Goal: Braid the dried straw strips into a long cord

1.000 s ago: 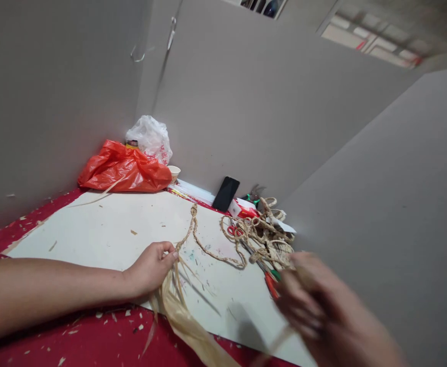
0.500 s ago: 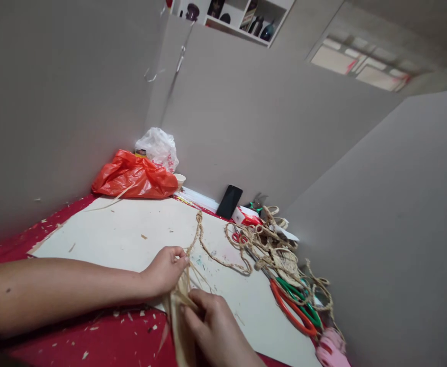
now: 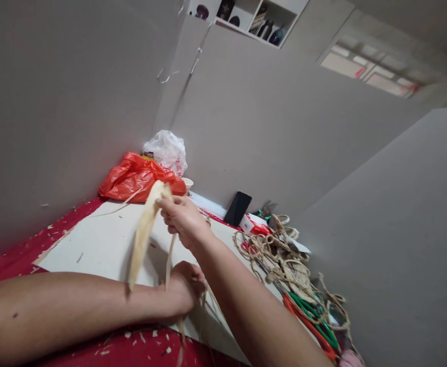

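Note:
My right hand [image 3: 185,219] is raised over the white board [image 3: 101,239], its fingers pinching a broad, pale dried-husk strip [image 3: 144,239] that hangs down to the left, over my left forearm. A thinner strip [image 3: 170,257] dangles below the same hand. Lower down, my left hand [image 3: 187,288] is closed near the board's front edge. Thin husk strips [image 3: 210,298] stick out from its fingers, and more trail beneath it. My right forearm covers most of the braided cord that leads away from my left hand.
A heap of braided cord [image 3: 296,272] lies at the right with red-handled scissors [image 3: 249,247] and large shears with green and orange handles [image 3: 315,321]. A phone [image 3: 238,208] leans at the back. Orange [image 3: 127,178] and white [image 3: 168,153] plastic bags sit back left. Scraps litter the red cloth [image 3: 139,346].
My right hand has moved up and forward from the husk bundle, lifting a broad strip. My left hand has shifted slightly right and down, still closed on strips. The view has tilted slightly.

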A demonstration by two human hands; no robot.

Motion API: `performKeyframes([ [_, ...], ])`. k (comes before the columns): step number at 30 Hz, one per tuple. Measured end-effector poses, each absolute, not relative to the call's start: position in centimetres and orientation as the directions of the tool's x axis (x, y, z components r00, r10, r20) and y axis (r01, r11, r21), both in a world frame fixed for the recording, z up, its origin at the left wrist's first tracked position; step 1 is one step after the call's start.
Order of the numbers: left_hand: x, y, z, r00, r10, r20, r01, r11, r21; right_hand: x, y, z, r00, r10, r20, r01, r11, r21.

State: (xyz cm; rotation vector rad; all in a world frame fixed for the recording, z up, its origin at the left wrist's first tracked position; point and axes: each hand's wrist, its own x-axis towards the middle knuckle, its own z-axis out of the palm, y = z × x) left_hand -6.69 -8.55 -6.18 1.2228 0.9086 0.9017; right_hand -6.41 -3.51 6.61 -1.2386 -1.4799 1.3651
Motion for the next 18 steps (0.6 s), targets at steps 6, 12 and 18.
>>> performKeyframes([
  [6, -7.1, -9.0, -5.4, 0.371, 0.926, -0.074, 0.166, 0.012, 0.986, -3.5, -2.7, 5.4, -0.240, 0.960, -0.145, 0.288, -0.072, -0.955],
  [12, -7.4, -8.4, -5.4, 0.414, 0.905, -0.095, 0.067, 0.073, 0.995, 5.7, -8.6, 4.9, -0.180, 0.965, -0.192, 0.254, -0.143, -0.957],
  [18, -7.7, -8.8, -4.7, 0.441, 0.887, -0.136, 0.032, 0.136, 0.990, 8.7, -14.3, 2.9, -0.029, 0.986, -0.163, 0.342, -0.143, -0.929],
])
